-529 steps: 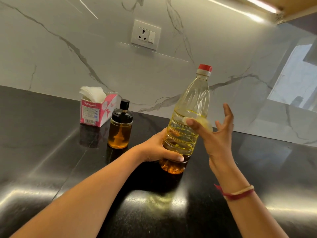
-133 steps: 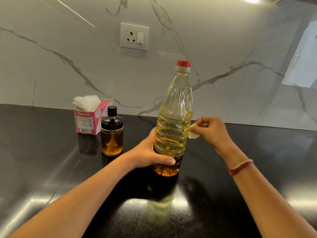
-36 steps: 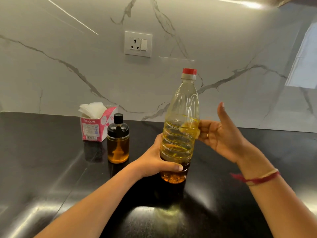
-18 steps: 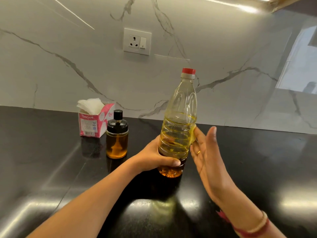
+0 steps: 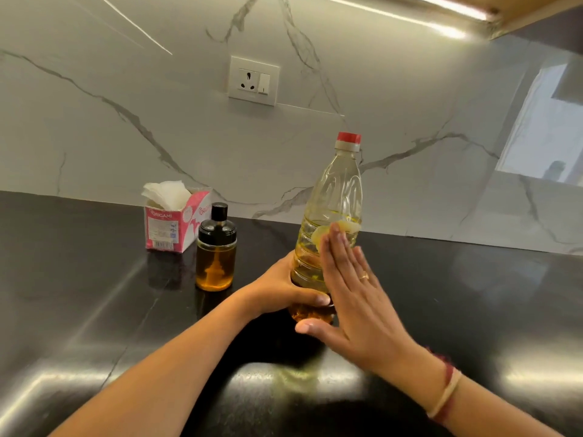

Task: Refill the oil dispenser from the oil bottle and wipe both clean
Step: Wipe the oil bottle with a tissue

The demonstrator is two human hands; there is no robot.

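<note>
1. Bottle [image 5: 334,197] stands upright on the black counter [image 5: 473,294], mid-scene in the head view. Its red cap [image 5: 348,137] is on and it is roughly half full of yellow oil.
2. The left hand [image 5: 284,291] grips the bottle's lower part, fingers curled round from the left and thumb across the near side.
3. The right hand [image 5: 350,298] lies flat against the bottle's near right side, fingers straight and together. Its fingertips press an oil-yellowed tissue [image 5: 347,228] to the ribbed wall near the oil line; it pinches nothing.
4. The dispenser [image 5: 216,257] stands capped to the left of the bottle, apart from it, with amber oil filling most of its glass. A pink box [image 5: 172,228] of tissues sits just beyond it, farther left.
5. The refill looks done, since both vessels are closed and the dispenser is well filled. Wiping the bottle seems to be the step in hand. Whether the dispenser has been wiped I cannot tell; it may be what is left.
</note>
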